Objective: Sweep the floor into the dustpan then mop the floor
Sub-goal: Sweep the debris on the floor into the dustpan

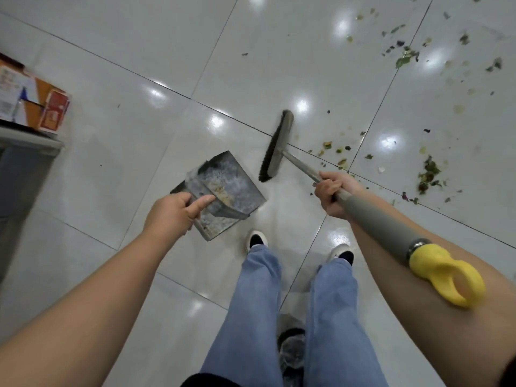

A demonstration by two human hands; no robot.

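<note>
Left hand point(174, 212) grasps the metal dustpan point(223, 191) at its rear edge, thumb laid over the top, fingers wrapped under; pan tilted, mouth toward the broom head point(276, 148), just beside it but apart. Right hand point(333, 192) is clenched round the broom handle point(382, 229) where bare metal meets the grey sleeve (a yellow hanging loop point(446, 275) caps the end, lying against the forearm). Bristles sit on the white tiled floor point(139, 65). Leaf scraps point(427, 174) are scattered to the right, behind the broom head. Jeans and white-toed shoes below.
</note>
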